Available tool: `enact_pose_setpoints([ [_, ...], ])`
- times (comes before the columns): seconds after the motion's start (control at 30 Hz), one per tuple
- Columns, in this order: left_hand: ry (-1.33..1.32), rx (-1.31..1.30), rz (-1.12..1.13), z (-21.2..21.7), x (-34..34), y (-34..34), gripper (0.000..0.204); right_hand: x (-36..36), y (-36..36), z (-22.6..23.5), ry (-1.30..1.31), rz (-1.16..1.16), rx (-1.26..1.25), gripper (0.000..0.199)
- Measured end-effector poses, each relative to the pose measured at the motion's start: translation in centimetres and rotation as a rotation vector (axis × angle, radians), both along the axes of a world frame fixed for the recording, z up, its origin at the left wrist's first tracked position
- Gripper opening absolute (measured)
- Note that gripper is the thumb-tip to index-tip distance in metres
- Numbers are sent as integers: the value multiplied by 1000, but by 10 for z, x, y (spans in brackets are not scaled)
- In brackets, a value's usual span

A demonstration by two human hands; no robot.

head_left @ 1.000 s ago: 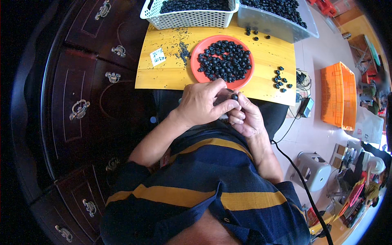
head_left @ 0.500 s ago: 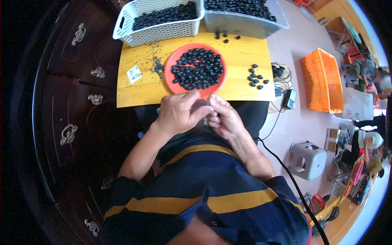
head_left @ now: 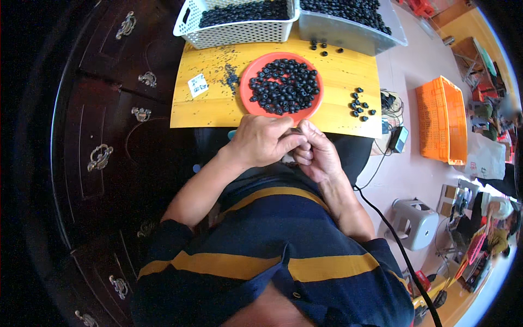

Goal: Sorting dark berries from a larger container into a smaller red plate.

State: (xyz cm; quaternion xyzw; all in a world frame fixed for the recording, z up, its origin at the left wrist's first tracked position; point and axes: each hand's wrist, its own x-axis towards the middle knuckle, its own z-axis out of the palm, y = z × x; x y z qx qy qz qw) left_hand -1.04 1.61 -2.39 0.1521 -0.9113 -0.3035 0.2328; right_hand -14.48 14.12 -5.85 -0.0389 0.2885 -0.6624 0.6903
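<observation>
My left hand and my right hand meet at the near edge of the yellow table. Both have their fingers closed in a pinch, thumbs close together. Whatever is between the fingertips is hidden or too small to name. Just beyond them stands a round red plate with many small black round beads, some with a pale spot or hole. The left knuckles overlap the plate's near rim in the picture.
A white perforated basket and a clear plastic bin, both full of black beads, stand at the back. Loose beads lie at the right, beside dark crumbs and a white paper square at the left. Dark drawers flank the left; an orange crate stands right.
The whole view has shifted, so the table and hands appear further right. Both hands stay together at the table's near edge, with a slight change in the fingers' pose.
</observation>
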Motion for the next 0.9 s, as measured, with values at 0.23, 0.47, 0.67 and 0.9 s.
enact_pose_setpoints([
  [0.23, 97, 61, 22, 10, 7, 0, 34, 6, -2, 8, -209, -10, 16, 16],
  [0.47, 155, 143, 14, 16, 8, 1, 24, 10, -1, 2, -291, -10, 10, 14],
  [0.67, 291, -64, -18, 4, -1, 2, 24, 10, -3, -4, -351, -41, 19, 16],
  [0.9, 273, -390, 54, 1, -4, 9, 21, 10, -4, -18, -483, -5, 94, 23],
])
